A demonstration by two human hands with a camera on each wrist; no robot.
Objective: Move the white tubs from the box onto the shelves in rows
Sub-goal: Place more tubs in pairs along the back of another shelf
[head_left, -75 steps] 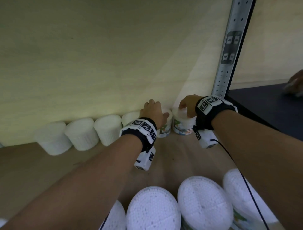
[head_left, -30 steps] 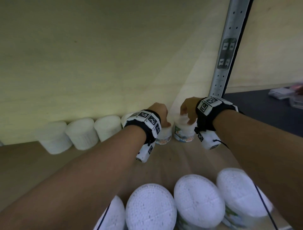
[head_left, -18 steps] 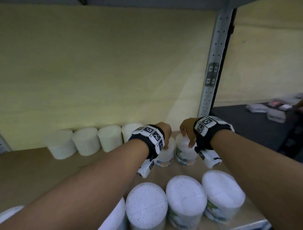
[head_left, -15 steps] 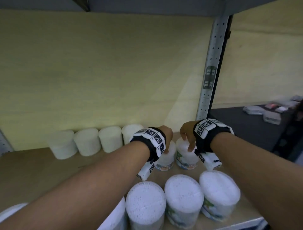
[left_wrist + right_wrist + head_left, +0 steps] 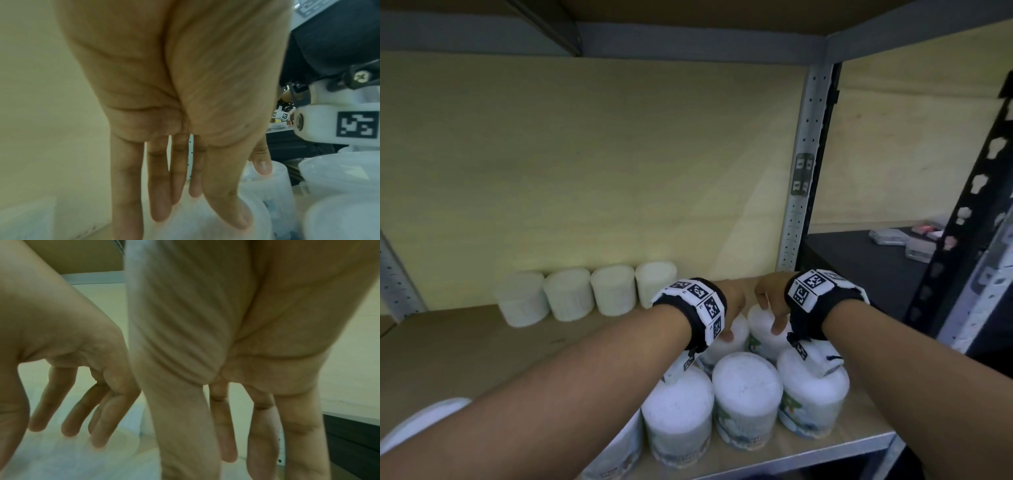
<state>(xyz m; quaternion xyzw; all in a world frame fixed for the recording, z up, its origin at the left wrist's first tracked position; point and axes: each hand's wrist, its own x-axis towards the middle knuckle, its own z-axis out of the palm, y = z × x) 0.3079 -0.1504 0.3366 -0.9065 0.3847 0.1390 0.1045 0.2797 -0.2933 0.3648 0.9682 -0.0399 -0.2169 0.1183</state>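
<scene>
- left hand rests straight-fingered atop an upright tub.
- right hand, at its 3 o'clock, fingers relaxed, touches another upright tub.

Wooden shelf on a grey perforated metal frame, pale backboard behind. Directly on it, white tubs upright in rows: four along the back, touching side by side, left of and beyond the left hand; two right under both hands, the right hand over the right one; a front row nearer than the hands, close to the shelf's metal front edge. Further front tubs partly hidden by the left forearm.
</scene>
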